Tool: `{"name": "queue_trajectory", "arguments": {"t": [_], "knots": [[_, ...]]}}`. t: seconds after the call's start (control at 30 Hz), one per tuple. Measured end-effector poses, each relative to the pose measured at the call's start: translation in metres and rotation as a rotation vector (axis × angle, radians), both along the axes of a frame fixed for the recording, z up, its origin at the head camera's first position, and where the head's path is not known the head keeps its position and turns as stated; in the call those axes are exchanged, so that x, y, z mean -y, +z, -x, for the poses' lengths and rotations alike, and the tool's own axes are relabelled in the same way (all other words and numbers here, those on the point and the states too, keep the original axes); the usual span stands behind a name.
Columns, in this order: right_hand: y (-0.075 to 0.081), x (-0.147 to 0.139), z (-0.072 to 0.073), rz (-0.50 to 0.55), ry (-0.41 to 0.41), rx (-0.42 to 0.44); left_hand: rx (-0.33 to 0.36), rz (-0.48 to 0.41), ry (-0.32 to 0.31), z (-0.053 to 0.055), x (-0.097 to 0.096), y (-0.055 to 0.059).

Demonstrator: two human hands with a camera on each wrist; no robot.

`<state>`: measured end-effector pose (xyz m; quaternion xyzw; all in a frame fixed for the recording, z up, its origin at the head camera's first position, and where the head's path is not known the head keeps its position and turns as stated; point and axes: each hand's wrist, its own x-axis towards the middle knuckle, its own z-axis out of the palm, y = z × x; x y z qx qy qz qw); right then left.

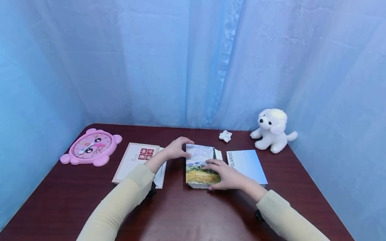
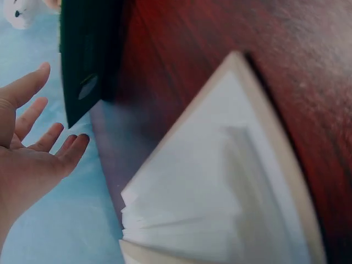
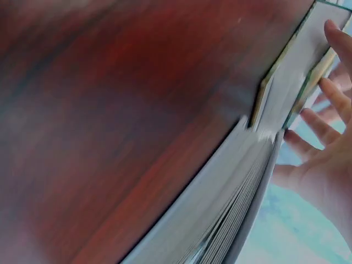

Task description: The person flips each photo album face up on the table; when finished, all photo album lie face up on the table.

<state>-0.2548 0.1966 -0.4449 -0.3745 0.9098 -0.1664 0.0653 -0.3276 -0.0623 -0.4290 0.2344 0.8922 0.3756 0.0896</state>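
Note:
A thick book (image 1: 196,167) with a painted landscape cover lies in the middle of the table. My left hand (image 1: 178,148) is at its far left corner, thumb and fingers spread around that corner. In the left wrist view the left hand (image 2: 38,143) shows loose fingers beside the dark green spine (image 2: 82,60). My right hand (image 1: 227,175) reaches over the book's right side, fingertips on the cover and thumb by the near edge. In the right wrist view the right hand (image 3: 324,137) has its fingers spread along the cover's edge.
Left lies a white book (image 1: 129,164) with red squares; right, a blue-white POLAROID book (image 1: 248,164). A pink clock (image 1: 93,147) lies far left. A small white star-shaped toy (image 1: 225,136) and a white plush dog (image 1: 272,130) are at the back, before blue curtains (image 1: 156,67).

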Motion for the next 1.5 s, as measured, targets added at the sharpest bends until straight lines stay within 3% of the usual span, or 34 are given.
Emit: {"name": "queue_trajectory", "arguments": {"t": [0.4,0.53,0.8,1.17,1.3,1.5], "knots": [[0.002,0.005,-0.002,0.004,0.036,0.016,0.056,0.019,0.007,0.0,0.003,-0.008],[0.002,0.013,-0.002,-0.002,0.044,0.011,0.038,0.033,0.008,0.002,0.011,-0.009],[0.0,0.031,0.001,-0.021,0.063,-0.002,0.074,0.027,0.032,0.0,0.03,-0.009],[0.001,0.041,0.004,-0.042,0.085,0.004,0.047,0.092,0.015,-0.001,0.04,-0.001],[0.008,0.035,0.005,-0.027,0.075,0.023,0.022,0.133,0.028,-0.002,0.036,0.004],[0.024,0.012,0.006,0.027,0.029,0.017,-0.037,0.136,0.031,-0.014,0.027,0.017]]}}
